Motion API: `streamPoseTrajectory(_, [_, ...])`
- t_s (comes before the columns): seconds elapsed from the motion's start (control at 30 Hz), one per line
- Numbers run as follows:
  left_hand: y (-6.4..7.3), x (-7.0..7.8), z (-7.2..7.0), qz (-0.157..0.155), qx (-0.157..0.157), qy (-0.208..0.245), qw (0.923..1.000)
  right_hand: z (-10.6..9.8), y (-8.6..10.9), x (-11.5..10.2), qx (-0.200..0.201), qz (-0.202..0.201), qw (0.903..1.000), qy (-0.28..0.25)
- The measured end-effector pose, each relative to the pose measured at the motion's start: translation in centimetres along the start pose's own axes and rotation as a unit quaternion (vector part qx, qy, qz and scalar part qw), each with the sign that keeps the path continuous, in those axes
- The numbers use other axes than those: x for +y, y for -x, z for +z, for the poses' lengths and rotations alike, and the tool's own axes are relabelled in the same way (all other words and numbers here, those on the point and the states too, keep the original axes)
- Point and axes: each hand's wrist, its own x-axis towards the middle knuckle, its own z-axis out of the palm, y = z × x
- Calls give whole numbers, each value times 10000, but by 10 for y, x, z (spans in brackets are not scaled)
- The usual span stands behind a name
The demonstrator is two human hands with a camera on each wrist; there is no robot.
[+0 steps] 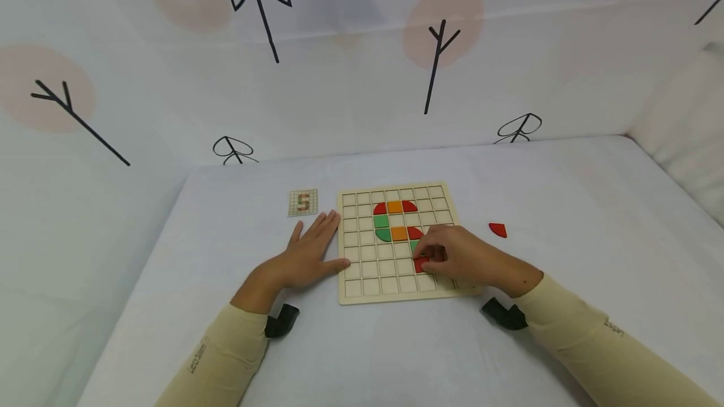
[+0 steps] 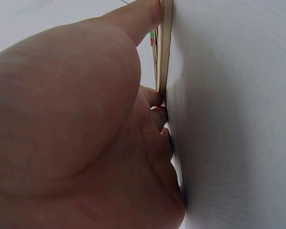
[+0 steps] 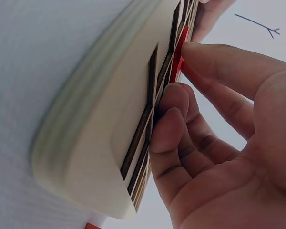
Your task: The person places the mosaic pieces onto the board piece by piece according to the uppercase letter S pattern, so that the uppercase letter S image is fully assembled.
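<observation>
A square wooden grid board point(image 1: 361, 286) lies on the white cloth. Red, orange and green tiles in its cells form a curved shape, among them an orange square point(image 1: 394, 207) and a green square point(image 1: 381, 222). Over the lower right cells, my right hand point(image 1: 466, 255) pinches a red tile point(image 3: 177, 69) between thumb and forefinger, low against the grid; its outline is partly hidden. A green tile point(image 1: 415, 246) just above is partly covered by the fingers. My left hand point(image 1: 305, 261) lies with fingers spread beside the board's left edge, its thumb on the rim.
A small pattern card point(image 1: 303, 202) with a coloured S on a grid lies beyond the left hand. One loose red quarter-circle tile point(image 1: 498, 230) is right of the board. Behind rises a white cloth backdrop point(image 1: 351, 99) with line drawings.
</observation>
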Motion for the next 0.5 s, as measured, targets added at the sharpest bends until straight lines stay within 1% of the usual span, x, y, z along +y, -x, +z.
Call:
streamPoseTrajectory(0.13, [0, 0, 0, -3, -26, -15, 10000, 0, 1, 0, -32, 5, 10000, -34])
streamPoseTrajectory(0.23, [1, 1, -1, -49, -34, -41, 10000, -3, 2, -1, -39, 100, 9999, -59])
streamPoseTrajectory(0.3, [2, 2, -1, -80, -50, -38, 9999, -8, 3, -2, 87, 169, 9998, -12])
streamPoseTrajectory(0.5, [2, 1, -1, 33, -7, 30, 10000, -32, 10, -2, 677, 272, 9971, 230])
